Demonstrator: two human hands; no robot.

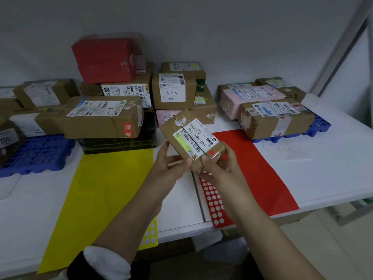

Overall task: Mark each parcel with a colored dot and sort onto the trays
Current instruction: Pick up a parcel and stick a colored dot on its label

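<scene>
A small brown cardboard parcel (191, 136) with a white and green label is held above the table's middle. A red dot (211, 152) sits on its near corner. My left hand (171, 164) holds its left side with curled fingers. My right hand (220, 166) grips its near right corner, thumb on top. Under my right hand lies a red sticker sheet (214, 201) with many dots peeled off. A yellow sticker sheet (150, 235) pokes out at the table's front edge. Blue trays stand at the left (38, 154) and right (321, 126).
A yellow paper sheet (96, 199) and a red paper sheet (260, 172) lie on the white table (323, 174). Several parcels are stacked along the back wall, topped by a red box (105, 59). The right tray carries brown and pink parcels (274, 118). A metal frame post (347, 47) rises at right.
</scene>
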